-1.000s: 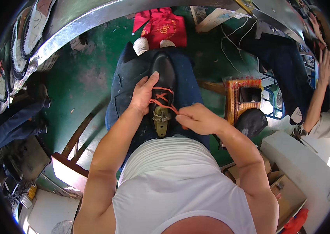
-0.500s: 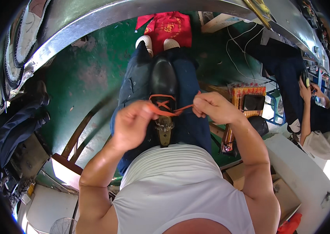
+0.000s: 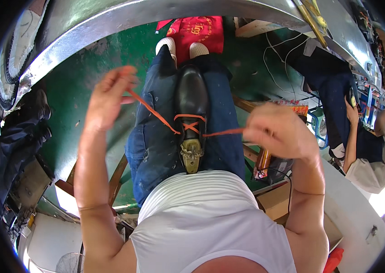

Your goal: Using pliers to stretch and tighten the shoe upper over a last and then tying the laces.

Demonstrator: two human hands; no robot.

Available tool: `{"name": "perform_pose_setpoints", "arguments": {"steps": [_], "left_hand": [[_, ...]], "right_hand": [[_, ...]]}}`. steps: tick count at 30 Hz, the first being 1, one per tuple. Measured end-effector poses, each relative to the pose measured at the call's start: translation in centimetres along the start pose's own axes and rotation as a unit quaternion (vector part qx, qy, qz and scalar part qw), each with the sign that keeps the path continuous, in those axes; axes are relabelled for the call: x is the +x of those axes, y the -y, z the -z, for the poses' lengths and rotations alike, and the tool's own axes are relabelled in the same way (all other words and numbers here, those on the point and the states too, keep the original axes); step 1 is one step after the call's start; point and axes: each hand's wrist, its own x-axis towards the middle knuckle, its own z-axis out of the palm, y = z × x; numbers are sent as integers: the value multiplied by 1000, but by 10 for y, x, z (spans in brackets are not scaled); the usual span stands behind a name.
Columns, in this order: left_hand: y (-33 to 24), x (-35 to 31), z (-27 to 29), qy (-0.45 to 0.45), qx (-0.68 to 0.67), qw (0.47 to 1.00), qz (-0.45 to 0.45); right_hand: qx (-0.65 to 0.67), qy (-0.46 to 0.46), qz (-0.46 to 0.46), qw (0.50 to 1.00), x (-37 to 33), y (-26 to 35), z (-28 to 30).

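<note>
A black leather shoe [image 3: 191,88] on a last lies between my thighs, toe pointing away from me. The brass-coloured heel end of the last [image 3: 192,154] sticks out toward my belly. An orange lace [image 3: 155,113] crosses over the shoe's opening, and its two ends run out to either side. At the upper left, my left hand [image 3: 110,93] is closed on one end, holding it taut and raised. My right hand [image 3: 279,129], blurred by motion, is closed on the other end at the right.
A curved metal bench edge [image 3: 156,14] spans the far side. On the green floor [image 3: 88,82] lies a red bag [image 3: 201,34] by my white shoes. Wooden stool legs [image 3: 117,179] stand at left. A co-worker's arm [image 3: 351,136] is at far right, near white cables [image 3: 288,57].
My hands have moved apart from close over the shoe, the left up and left, the right outward to the right. The lace ends are now stretched out sideways.
</note>
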Motion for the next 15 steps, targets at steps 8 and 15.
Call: {"name": "perform_pose_setpoints", "arguments": {"steps": [8,15], "left_hand": [[9,-64,0,271,70,922,267],[40,-74,-66,120,-162,979,44]], "right_hand": [[314,-63,-374,870,-12,-38,-81],[488,-257,-187,813,39,-27,-109]]}}
